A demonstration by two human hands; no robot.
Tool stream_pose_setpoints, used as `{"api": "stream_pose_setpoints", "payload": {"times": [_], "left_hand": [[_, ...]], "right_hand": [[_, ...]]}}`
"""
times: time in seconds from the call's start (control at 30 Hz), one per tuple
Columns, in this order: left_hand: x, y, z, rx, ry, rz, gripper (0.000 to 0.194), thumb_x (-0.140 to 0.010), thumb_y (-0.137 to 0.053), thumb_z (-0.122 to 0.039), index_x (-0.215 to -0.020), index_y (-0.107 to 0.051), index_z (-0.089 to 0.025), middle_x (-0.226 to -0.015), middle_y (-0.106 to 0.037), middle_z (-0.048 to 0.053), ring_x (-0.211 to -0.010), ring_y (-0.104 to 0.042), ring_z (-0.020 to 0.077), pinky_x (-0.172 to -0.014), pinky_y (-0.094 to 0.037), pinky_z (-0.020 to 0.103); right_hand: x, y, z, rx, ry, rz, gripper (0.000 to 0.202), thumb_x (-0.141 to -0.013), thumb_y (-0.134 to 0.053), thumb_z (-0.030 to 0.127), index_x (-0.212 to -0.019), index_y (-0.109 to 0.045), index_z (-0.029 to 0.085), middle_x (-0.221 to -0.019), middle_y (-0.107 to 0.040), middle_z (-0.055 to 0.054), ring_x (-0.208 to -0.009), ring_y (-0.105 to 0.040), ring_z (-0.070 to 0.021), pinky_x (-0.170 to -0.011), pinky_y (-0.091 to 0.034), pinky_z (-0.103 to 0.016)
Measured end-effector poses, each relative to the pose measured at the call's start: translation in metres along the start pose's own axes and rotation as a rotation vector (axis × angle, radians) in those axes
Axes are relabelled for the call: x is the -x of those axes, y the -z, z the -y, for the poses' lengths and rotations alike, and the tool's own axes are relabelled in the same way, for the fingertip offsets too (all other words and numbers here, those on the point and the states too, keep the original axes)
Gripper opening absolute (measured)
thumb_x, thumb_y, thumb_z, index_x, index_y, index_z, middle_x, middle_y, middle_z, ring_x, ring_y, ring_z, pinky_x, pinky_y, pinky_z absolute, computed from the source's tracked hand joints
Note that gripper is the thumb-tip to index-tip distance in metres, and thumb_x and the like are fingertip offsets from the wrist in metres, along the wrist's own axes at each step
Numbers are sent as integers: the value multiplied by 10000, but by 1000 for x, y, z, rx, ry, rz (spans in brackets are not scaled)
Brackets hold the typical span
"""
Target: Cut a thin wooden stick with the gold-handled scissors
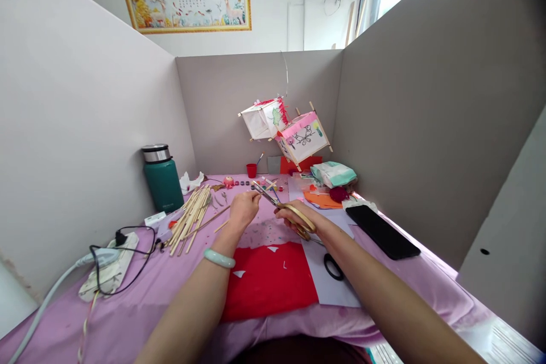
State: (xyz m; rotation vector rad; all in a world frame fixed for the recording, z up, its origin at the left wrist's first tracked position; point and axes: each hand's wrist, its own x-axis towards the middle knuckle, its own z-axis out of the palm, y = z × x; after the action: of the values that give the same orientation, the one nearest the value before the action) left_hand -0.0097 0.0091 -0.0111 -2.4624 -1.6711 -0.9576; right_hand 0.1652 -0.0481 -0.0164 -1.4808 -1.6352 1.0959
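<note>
My right hand (301,217) is wrapped round the gold handles of a pair of scissors (307,217). Their silver blades point up and left, and the tips reach close to the fingers of my left hand (245,209). That hand is closed in a pinch, and whatever it holds is too small to make out. A pale green bangle (219,258) circles the left wrist. Below both hands lies a red sheet (268,290) with a few white paper scraps on it. A second pair of scissors, with black handles (333,267), rests partly under my right forearm.
Thin wooden sticks (190,219) lie at left, near a green bottle (162,179) and a power strip (111,267). Two paper lanterns (303,137) hang at the back. A black phone (381,231), orange paper (323,199) and a soft pack (333,173) are at right. Partitions enclose the table.
</note>
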Motion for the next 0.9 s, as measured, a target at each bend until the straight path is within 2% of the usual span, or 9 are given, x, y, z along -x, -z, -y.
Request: {"api": "stream_pose_setpoints", "payload": {"times": [0.2, 0.53, 0.73, 0.9], "left_hand": [[1, 1, -2, -52, 11, 15, 309, -862, -401, -341, -978, -670, -245, -896, -693, 67, -823, -615, 183, -725, -400, 258], [4, 1, -2, -126, 68, 23, 307, -844, -413, -407, -982, -655, -278, -878, -687, 66, -837, -615, 220, -688, -412, 293], [4, 0, -3, -117, 34, -27, 294, -851, -420, -388, -1019, -634, -277, -952, -676, 51, -875, -604, 203, -723, -408, 283], [1, -3, -8, -126, 21, -19, 300, -861, -416, -377, -1028, -635, -260, -965, -665, 68, -872, -601, 197, -739, -402, 277]], "right_hand": [[-1, -1, 1, 40, -6, -17, 162, -712, -576, 321, -727, -572, 160, -523, -501, 28, -349, -407, -62, -330, -285, -180], [6, 0, 6, -83, -28, -16, 273, -690, -622, 416, -735, -544, 158, -548, -522, 15, -374, -426, -64, -342, -302, -174], [-1, 3, -5, -157, -27, -24, 278, -704, -609, 426, -766, -544, 162, -553, -527, 21, -363, -414, -60, -341, -310, -173], [1, 3, -2, -184, -38, -2, 298, -685, -631, 432, -728, -528, 155, -545, -518, 21, -369, -427, -63, -340, -300, -171]]}}
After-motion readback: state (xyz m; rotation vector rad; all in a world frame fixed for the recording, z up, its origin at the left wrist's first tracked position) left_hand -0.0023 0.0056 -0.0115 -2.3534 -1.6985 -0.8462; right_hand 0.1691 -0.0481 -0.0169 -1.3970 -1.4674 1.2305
